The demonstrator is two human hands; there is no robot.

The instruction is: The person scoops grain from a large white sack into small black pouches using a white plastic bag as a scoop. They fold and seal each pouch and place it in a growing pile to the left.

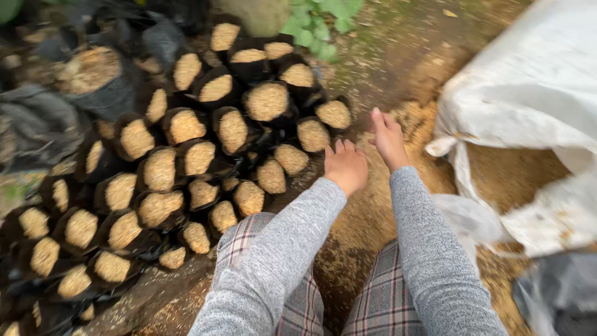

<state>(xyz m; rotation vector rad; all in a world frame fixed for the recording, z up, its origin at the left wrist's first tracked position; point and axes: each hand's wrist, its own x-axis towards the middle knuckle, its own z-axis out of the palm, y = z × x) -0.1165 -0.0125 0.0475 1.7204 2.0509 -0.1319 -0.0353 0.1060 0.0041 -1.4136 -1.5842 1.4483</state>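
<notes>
Both my arms in grey sleeves reach forward over the ground. My left hand (346,165) hangs loosely curled, holding nothing, right beside the nearest small black bags (290,159) filled with tan husk. My right hand (388,137) is a little farther out, fingers apart and empty, above loose husk (418,118) scattered on the soil. Several filled black bags (186,127) stand packed together in rows to the left of both hands.
A large white sack (528,87) lies open at the right with husk spilling from it (504,177). A clear plastic sheet (463,218) rests by my right knee. Green leaves (317,22) grow at the top. Crumpled black plastic (37,124) lies at left.
</notes>
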